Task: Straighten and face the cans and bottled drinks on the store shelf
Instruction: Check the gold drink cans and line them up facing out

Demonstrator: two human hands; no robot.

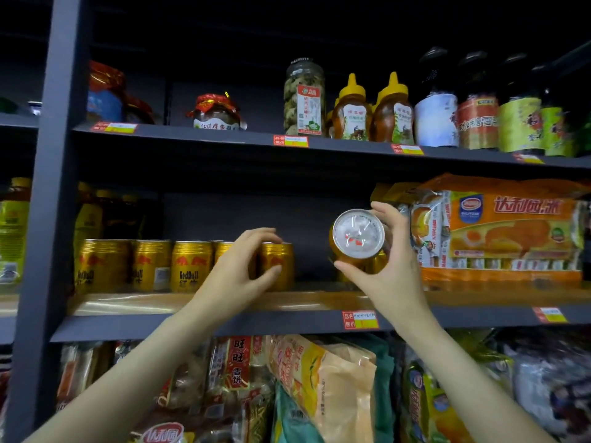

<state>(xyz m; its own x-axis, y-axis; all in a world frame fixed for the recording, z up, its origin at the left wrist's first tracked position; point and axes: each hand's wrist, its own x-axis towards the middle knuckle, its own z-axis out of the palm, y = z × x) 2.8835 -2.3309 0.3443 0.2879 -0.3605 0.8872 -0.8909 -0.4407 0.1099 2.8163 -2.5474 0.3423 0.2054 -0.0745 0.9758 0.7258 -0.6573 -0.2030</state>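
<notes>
Honey squeeze bottles [372, 113] beside a tall pickle jar [303, 97] above, orange cake packs [499, 228] at right, snack bags [323, 388] below

Centre-left of frame: row of cans [150, 265], gold with red bull emblem and red lettering. Tilted can [358, 235], centre-right: silver end, gold body. Right: snack pack [511, 231], orange with white and red lettering. Upper centre: squeeze bottles [372, 113], amber, yellow caps. Shelf frame [204, 324]: dark grey; price tags [359, 319] red and yellow.

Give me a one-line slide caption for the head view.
Left hand grips an upright gold can in the shelf row while the right hand holds a tilted can, top toward the camera.
</notes>
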